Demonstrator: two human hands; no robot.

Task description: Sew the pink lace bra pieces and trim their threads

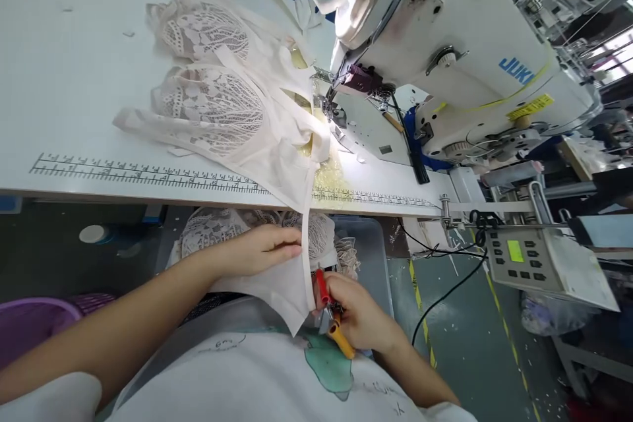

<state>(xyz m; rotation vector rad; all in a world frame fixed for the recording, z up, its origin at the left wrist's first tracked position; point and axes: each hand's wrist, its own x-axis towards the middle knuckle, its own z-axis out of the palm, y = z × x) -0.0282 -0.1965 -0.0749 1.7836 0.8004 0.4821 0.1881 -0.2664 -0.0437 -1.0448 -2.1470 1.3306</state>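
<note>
Below the front edge of the counter (74, 178), over the person's lap, a strip of pale fabric (291, 290) hangs down from the lace garments (217, 99) spread on top. The left hand (257, 250) lies against the hanging piece from the left, its fingers (289, 250) stretched out flat and pressing the cloth near its narrow band, not closed around it. The right hand (361, 320) sits just beside the lower corner of the fabric, its fingers curled shut around small snips (329, 313) with a red part at the top and a yellow handle end poking out below the palm. The red tip touches or nearly touches the fabric's right edge; which of the two cannot be told.

The cloth looks thin, light and limp. It drapes and folds under its own weight, so it would likely need to be held taut near the edge or the band rather than in the loose middle. The lace cups on the counter look delicate and easy to snag.

Behind the garments stands a white sewing machine (475, 59), with its lamp lighting the needle area. A printed ruler (148, 175) runs along the counter's front edge. More lace pieces lie in a clear bin (368, 244) under the counter, a control panel (519, 257) hangs to the right, and a purple basket (34, 323) sits at the lower left.
</note>
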